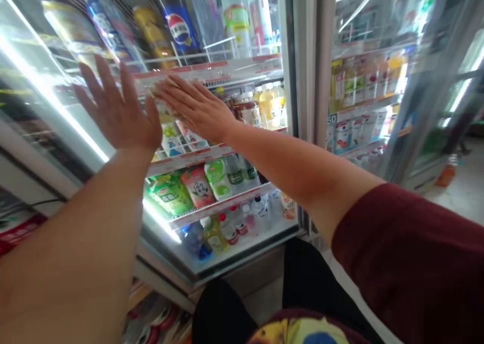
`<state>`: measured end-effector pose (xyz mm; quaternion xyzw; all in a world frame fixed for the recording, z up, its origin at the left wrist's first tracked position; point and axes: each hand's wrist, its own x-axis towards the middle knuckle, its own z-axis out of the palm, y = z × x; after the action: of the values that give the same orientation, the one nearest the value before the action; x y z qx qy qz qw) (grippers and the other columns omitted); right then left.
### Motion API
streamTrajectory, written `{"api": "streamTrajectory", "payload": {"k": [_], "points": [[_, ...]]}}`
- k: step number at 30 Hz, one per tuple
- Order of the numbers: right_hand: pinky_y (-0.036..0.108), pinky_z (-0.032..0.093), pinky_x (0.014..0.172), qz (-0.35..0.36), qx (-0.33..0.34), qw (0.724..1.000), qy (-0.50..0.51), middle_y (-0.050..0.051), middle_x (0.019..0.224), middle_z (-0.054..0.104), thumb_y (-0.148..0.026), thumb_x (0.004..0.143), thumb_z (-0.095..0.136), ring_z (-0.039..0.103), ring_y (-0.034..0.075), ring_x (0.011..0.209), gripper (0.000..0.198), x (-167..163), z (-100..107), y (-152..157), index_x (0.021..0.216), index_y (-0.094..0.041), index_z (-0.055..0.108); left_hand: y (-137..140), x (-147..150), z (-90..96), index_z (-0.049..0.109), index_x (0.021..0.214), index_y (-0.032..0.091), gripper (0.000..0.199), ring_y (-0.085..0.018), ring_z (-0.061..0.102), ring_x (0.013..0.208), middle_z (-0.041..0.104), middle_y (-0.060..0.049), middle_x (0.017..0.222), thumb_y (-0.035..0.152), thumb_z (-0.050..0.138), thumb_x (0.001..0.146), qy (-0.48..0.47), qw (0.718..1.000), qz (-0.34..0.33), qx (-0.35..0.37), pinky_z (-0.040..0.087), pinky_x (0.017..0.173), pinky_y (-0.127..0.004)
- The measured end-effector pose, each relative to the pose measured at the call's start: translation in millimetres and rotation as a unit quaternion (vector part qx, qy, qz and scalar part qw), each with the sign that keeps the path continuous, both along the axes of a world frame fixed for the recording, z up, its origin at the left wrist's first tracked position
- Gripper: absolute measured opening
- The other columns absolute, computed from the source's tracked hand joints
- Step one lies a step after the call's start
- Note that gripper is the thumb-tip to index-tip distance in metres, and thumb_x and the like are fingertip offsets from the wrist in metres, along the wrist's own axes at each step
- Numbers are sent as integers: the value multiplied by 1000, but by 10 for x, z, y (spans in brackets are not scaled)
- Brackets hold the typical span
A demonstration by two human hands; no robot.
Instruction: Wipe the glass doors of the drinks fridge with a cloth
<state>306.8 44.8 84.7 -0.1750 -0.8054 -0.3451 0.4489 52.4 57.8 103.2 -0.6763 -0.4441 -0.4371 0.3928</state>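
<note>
My left hand (120, 109) is raised with its fingers spread, palm toward the glass door (151, 255) of a lit drinks fridge. Across the middle of the door, my right hand (200, 109) lies flat, fingers stretched out and side by side, pointing left. A pale, blurred edge shows at the right fingertips; whether it is a thin cloth or a reflection I cannot tell. Behind the glass, a large Pepsi bottle (179, 29) stands on the top shelf. Green drink pouches (170, 195) and a red pouch (198, 186) sit on a lower one.
Small bottles (230, 228) line the fridge floor. To the right, past a grey frame (315, 81), another fridge section holds juice bottles (353, 81) and cartons. An orange bottle (447, 171) stands on the floor at far right. Red-and-white packages (155, 324) lie low at the left.
</note>
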Motion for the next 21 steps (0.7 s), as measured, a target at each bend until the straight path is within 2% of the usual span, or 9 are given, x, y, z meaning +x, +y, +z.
{"api": "streamTrajectory", "payload": {"k": [2, 4, 6, 8, 10, 12, 16, 18, 21], "points": [[45, 34, 128, -17, -3, 999, 27, -5, 158, 53, -22, 92, -17, 3, 31, 162, 100, -22, 118, 57, 134, -8, 72, 12, -17, -8, 12, 177, 30, 97, -30, -17, 167, -9, 11, 181, 86, 24, 99, 7, 1000, 5, 6, -26, 131, -52], [40, 23, 139, -48, -27, 996, 75, -6, 168, 42, -24, 100, -4, 1, 28, 164, 83, -51, 192, 95, 157, -10, 55, 23, -24, 2, 10, 177, 31, 97, -29, -18, 167, -11, 12, 180, 86, 21, 98, 6, 1000, 25, 5, -27, 131, -50], [36, 16, 142, -86, -52, 990, 95, -7, 174, 33, -24, 106, 7, 0, 24, 166, 71, -26, 145, 96, 168, -13, 39, 16, -9, 19, 12, 177, 29, 99, -30, -18, 167, -9, 10, 181, 86, 26, 97, -12, 999, 37, -10, -27, 131, -49], [36, 15, 143, -105, -54, 991, 64, -7, 176, 28, -26, 109, 12, 5, 21, 168, 66, 71, 6, 66, 171, -17, 35, -22, 32, 27, 14, 177, 26, 103, -31, -19, 167, -7, 7, 182, 86, 33, 95, -30, 998, 38, -28, -28, 130, -50], [40, 18, 142, -98, -41, 994, 8, -5, 176, 26, -27, 109, 10, 9, 20, 168, 66, 193, -120, 42, 168, -21, 39, -87, 87, 18, 15, 177, 24, 101, -32, -18, 167, -5, 3, 182, 83, 37, 97, -32, 998, 34, -34, -26, 131, -52], [45, 22, 138, -68, -22, 997, -26, -3, 174, 31, -27, 106, -2, 2, 23, 167, 76, 272, -150, 55, 161, -18, 50, -155, 138, -5, 17, 176, 23, 95, -31, -16, 168, -2, 0, 182, 76, 37, 101, -27, 999, 24, -26, -23, 132, -55], [49, 33, 127, -5, 0, 999, 43, -1, 164, 48, -23, 97, -20, -6, 30, 162, 99, 277, -33, 151, 139, -7, 68, -211, 166, -35, 21, 176, 24, 89, -31, -13, 168, 1, -1, 182, 70, 41, 102, -23, 1000, 4, -9, -19, 133, -58], [46, 30, 131, -8, -21, 997, 78, -4, 163, 51, -29, 101, -13, -5, 28, 164, 92, 298, -43, 171, 143, -12, 67, -195, 150, -34, 21, 176, 25, 88, -31, -12, 168, 1, 1, 182, 67, 43, 102, -21, 1000, 10, -6, -19, 133, -57], [45, 18, 141, -56, -61, 996, 45, -3, 173, 39, -40, 109, 12, 2, 23, 168, 67, 426, -157, 166, 157, -23, 57, -151, 121, -23, 22, 175, 24, 89, -31, -11, 168, 2, 1, 182, 64, 48, 101, -29, 999, 15, -8, -20, 133, -56]]}}
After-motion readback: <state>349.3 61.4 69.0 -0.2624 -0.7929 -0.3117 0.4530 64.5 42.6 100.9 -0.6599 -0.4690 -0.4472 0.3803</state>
